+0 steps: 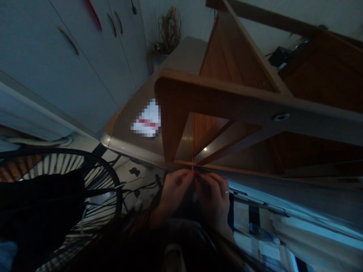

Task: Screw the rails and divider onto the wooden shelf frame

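Observation:
My left hand [175, 190] and my right hand [213, 192] are together, just in front of the table's near edge. Both are closed in a pinch, with their fingertips almost touching. Between the fingertips shows a tiny reddish spot, and a thin pale sliver sticks up beside it; what they hold is too small and dark to name. Right beyond the fingers stands a brown wooden shelf unit [227, 90] with slanted panels and a rounded corner. It rests on the grey-brown tabletop [121, 130]. A ring is on a finger of my right hand.
A round black chair [109, 173] with dark cloth on it is at the left. Pale cupboards [93, 49] line the upper left. A blurred white paper [146, 122] lies on the table, with a dried plant [170, 32] behind. Cables [147, 187] run across the floor.

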